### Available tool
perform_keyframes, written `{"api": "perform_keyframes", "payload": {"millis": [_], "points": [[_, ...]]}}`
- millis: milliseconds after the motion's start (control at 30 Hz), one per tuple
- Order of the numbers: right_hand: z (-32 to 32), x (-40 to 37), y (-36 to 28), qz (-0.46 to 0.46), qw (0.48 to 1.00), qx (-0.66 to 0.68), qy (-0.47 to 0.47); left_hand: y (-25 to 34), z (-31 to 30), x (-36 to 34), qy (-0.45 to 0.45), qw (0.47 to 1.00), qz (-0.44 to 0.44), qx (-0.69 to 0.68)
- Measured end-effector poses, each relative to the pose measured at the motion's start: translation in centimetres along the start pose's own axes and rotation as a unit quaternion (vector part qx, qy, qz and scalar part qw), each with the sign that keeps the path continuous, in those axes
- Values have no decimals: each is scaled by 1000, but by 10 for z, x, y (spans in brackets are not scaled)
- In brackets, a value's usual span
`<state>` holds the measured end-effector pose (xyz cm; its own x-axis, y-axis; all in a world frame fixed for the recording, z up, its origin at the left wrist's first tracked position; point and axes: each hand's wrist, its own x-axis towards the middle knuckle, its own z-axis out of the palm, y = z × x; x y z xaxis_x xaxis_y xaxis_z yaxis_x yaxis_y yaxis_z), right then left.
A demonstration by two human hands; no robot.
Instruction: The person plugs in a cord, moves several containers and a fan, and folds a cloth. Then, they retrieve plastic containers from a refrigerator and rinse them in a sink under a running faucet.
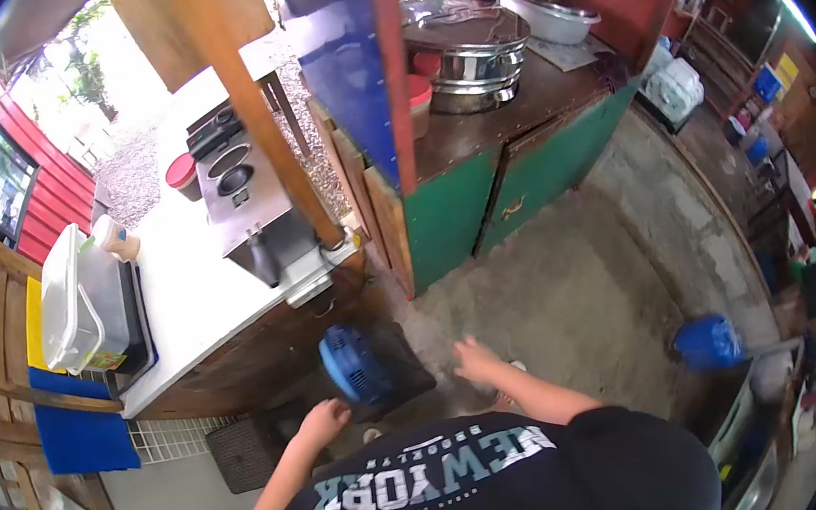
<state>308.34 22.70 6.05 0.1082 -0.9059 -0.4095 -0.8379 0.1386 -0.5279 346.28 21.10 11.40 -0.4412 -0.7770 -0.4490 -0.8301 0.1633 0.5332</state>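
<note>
Low in front of the white-topped counter (182,306) is a blue slotted object (355,364), with the left hand (324,422) near it, its fingers looking bent, though whether they are closed I cannot tell. The right hand (478,360), farther right of the counter, appears empty with fingers loosely parted. The step in hand seems to be an approach with no grip yet made; handling that object would call for lowering the left hand and spreading its fingers.
</note>
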Motion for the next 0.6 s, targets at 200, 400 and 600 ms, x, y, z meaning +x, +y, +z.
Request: {"api": "perform_keyframes", "payload": {"millis": [200,400,600], "points": [[-76,-56,293,58,964,-192,-172,217,18,158,115,980,103,-126],[-212,-129,410,178,979,-85,53,367,-75,316,496,820,207,-196],[-277,-107,372,257,945,89,181,387,-144,411,660,729,53,-175]]}}
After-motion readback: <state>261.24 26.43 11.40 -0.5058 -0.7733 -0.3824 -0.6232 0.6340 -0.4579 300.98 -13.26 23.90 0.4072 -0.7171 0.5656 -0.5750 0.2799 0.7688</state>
